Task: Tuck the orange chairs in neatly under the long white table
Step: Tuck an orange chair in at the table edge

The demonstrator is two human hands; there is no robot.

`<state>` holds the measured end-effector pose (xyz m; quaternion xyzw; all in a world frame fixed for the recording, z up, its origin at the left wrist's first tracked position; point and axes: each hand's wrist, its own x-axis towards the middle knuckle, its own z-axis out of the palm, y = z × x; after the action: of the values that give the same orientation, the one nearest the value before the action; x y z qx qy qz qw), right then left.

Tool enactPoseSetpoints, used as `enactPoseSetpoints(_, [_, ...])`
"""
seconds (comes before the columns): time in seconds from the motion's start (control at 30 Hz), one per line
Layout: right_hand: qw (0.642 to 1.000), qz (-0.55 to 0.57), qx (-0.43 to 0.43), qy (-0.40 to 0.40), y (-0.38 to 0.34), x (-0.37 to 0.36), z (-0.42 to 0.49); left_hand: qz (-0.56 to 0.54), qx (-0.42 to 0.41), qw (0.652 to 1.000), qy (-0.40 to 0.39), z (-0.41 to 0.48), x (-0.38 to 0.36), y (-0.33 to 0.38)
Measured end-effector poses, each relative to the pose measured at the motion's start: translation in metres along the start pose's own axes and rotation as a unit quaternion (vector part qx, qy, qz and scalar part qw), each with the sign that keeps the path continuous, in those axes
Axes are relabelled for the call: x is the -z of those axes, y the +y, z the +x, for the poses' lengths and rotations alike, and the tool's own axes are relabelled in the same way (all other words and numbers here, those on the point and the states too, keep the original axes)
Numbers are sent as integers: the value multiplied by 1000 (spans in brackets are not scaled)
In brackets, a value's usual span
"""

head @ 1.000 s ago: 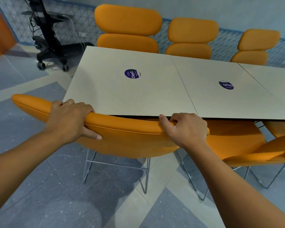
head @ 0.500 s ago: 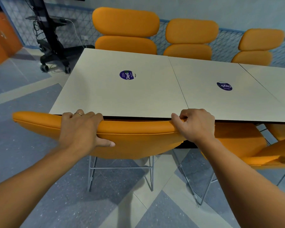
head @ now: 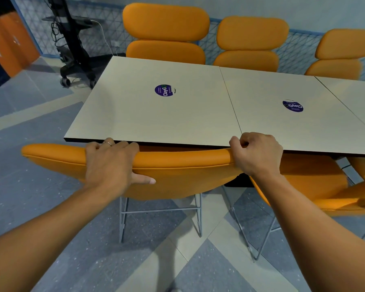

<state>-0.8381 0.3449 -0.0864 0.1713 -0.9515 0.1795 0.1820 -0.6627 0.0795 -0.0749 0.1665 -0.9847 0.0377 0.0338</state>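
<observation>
At the white table (head: 177, 114) edge, both hands (head: 112, 165) (head: 256, 153) closed on a glossy orange chair (head: 183, 171) back.

Both bare arms are reaching forward and slightly inward from the bottom corners. The left hand (head: 110, 165) is lying palm-down, fingers curling over and away, thumb pointing right — a thin ring (head: 107, 143) is sitting on one finger. The right hand (head: 256, 153) is clenching — knuckles up, fingers folding under, wrist bending.
</observation>
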Motion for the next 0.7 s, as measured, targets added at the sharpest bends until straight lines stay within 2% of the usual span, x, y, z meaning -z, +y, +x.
enactPoseSetpoints(0.47, [1000, -12, -24, 3, -18, 12, -34, 8, -44, 998, 40, -11, -6, -20])
enactPoseSetpoints(0.7, [1000, -21, 6, 12, -7, 11, -39, -19, -43, 998, 48, -22, -8, -16])
